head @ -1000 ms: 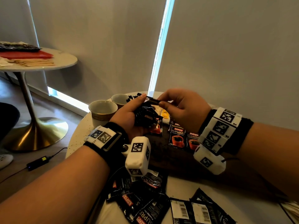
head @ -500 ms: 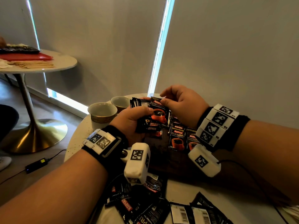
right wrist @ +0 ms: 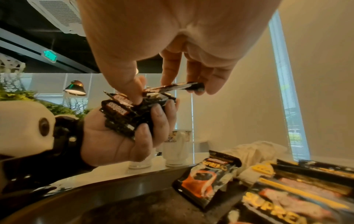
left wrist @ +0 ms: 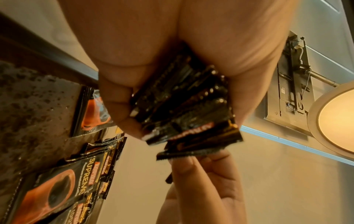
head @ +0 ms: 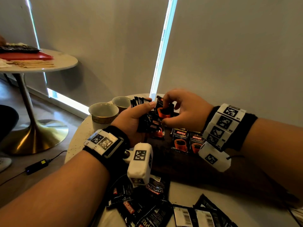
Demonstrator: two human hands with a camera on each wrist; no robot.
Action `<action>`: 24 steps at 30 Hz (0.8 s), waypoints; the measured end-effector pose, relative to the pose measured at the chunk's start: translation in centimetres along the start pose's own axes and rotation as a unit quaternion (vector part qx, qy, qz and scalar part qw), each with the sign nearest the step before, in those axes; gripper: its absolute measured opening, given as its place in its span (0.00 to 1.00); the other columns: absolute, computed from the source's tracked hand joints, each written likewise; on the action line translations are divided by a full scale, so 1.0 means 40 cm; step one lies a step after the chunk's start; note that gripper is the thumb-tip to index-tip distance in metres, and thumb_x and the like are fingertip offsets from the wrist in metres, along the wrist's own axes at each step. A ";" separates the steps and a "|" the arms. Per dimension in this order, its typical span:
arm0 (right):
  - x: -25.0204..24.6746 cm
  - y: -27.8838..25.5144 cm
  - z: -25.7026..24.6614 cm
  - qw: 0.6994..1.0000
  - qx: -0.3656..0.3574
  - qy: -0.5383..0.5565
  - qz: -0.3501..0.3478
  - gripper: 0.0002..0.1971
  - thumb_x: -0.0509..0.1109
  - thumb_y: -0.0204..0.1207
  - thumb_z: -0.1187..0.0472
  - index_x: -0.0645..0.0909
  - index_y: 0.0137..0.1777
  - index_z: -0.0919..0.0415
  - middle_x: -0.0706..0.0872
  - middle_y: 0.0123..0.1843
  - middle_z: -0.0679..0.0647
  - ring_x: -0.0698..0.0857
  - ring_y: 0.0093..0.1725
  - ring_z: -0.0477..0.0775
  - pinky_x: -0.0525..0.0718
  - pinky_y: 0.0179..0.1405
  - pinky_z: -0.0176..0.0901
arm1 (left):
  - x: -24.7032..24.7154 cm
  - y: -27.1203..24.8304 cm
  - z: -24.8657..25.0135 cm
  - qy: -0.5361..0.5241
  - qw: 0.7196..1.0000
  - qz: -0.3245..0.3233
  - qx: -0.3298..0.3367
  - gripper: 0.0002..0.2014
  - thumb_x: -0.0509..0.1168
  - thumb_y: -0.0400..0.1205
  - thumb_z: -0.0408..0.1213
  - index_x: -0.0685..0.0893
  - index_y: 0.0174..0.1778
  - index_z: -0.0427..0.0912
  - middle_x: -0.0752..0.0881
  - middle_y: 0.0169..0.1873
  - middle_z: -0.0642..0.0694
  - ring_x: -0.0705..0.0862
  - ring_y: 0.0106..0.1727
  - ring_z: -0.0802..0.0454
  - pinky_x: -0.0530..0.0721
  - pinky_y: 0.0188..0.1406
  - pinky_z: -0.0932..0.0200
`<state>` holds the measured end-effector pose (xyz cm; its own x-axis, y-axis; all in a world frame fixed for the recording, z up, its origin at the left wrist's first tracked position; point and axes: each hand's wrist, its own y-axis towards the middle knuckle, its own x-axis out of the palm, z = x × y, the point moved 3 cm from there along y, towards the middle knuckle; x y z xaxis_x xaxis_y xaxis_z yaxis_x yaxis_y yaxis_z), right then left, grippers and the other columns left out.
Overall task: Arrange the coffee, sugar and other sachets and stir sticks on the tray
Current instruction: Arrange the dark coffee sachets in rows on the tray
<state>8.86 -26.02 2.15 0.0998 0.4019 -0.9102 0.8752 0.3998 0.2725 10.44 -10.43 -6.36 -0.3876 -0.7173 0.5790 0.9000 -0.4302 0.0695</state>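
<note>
My left hand (head: 136, 115) grips a fanned stack of black coffee sachets (head: 147, 123) above the dark tray (head: 172, 163); the same stack (left wrist: 182, 106) fills the left wrist view. My right hand (head: 178, 108) pinches one sachet (head: 164, 108) upright at the top of that stack, thumb and fingers on its edges; in the right wrist view this single sachet (right wrist: 174, 87) sits between my fingertips. Two coffee sachets (head: 186, 142) lie face up side by side on the tray, below my right wrist.
Two cream cups (head: 103, 113) stand at the round table's back left. Several loose black sachets (head: 147, 208) lie on the near part of the table. A second round table (head: 41, 64) at the far left carries a red tray and wooden stir sticks (head: 31, 63).
My right hand has drawn one sachet up out of the stack and turned it upright. Both hands have shifted slightly toward the back of the table.
</note>
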 end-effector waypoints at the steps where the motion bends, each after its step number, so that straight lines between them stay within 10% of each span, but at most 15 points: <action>1: -0.002 0.004 0.013 1.000 0.012 -0.010 0.013 0.17 0.80 0.62 0.48 0.81 0.50 0.46 0.81 0.52 0.42 0.80 0.53 0.43 0.77 0.46 0.35 | -0.002 0.002 0.002 -0.006 1.000 0.024 0.008 0.18 0.74 0.74 0.43 0.85 0.59 0.40 0.89 0.50 0.35 0.90 0.46 0.37 0.87 0.48 0.38; 12: 0.088 0.045 0.110 0.971 0.109 -0.182 -0.108 0.17 0.82 0.65 0.50 0.79 0.50 0.46 0.75 0.55 0.45 0.77 0.46 0.45 0.77 0.37 0.37 | -0.014 0.008 0.013 -0.045 0.995 0.080 0.028 0.37 0.75 0.70 0.49 0.77 0.75 0.37 0.82 0.52 0.39 0.90 0.39 0.47 0.88 0.32 0.49; 24: 0.141 0.059 0.102 0.959 0.128 -0.195 -0.161 0.17 0.83 0.64 0.52 0.82 0.51 0.47 0.76 0.56 0.46 0.78 0.51 0.49 0.79 0.40 0.37 | -0.008 0.005 0.018 -0.058 0.996 0.071 0.014 0.34 0.72 0.73 0.49 0.78 0.73 0.36 0.82 0.51 0.39 0.89 0.37 0.47 0.88 0.30 0.52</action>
<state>13.42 -26.18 -3.63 -0.0686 -0.0665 -0.9954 0.9730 0.2161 -0.0815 10.88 -9.87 -5.94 -0.2315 -0.7011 0.6744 0.9498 -0.3127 0.0009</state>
